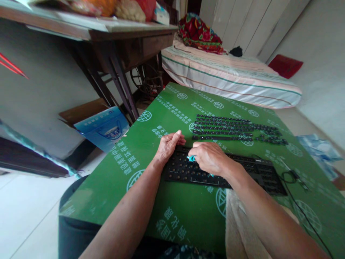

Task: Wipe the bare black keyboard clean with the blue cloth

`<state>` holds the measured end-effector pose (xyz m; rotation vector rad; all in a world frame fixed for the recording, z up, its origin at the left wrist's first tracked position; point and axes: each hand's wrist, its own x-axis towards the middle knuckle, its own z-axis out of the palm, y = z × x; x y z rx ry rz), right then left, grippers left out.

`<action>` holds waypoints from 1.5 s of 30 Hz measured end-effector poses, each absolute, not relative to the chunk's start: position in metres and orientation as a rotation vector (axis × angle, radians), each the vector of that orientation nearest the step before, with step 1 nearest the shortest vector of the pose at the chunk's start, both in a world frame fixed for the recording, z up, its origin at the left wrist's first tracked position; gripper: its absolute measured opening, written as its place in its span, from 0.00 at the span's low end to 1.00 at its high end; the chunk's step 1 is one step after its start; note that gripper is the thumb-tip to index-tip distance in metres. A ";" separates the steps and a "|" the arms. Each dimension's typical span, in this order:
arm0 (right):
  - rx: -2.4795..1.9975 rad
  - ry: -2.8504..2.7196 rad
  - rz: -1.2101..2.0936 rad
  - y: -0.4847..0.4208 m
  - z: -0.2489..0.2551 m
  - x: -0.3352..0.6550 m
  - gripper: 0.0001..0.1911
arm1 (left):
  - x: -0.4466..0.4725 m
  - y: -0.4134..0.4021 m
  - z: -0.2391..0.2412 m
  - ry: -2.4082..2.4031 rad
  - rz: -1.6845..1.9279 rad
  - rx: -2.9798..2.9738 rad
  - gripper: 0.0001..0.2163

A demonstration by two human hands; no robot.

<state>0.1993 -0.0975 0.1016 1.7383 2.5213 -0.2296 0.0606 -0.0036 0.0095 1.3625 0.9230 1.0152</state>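
A black keyboard (198, 172) lies across the green table, its left part bare of keycaps so that the small key posts show. My left hand (171, 144) grips the keyboard's far left corner, thumb raised, fingers curled by the edge. Closed over the keyboard, my right hand (208, 156) holds a slim turquoise tool (192, 158). Its pale tip points left; most of it is hidden in my fist, so its kind cannot be made out. Beyond the keyboard, the removed black keycaps (223, 127) are laid out in several rows.
The green printed table (151, 144) fills the middle. A beige cloth (238, 223) hangs at its near edge under my right forearm. A black cable (304, 216) runs down the right side. A wooden sewing table (129, 36) stands left, a bed (229, 75) behind.
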 end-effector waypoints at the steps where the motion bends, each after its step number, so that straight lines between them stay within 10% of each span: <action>1: 1.753 2.503 -0.246 -0.100 0.102 0.204 0.13 | 0.061 -0.003 0.009 0.921 1.015 1.361 0.25; 45: 1.525 2.666 -0.052 -0.117 0.067 0.177 0.12 | 0.063 -0.007 0.014 0.916 1.030 1.319 0.25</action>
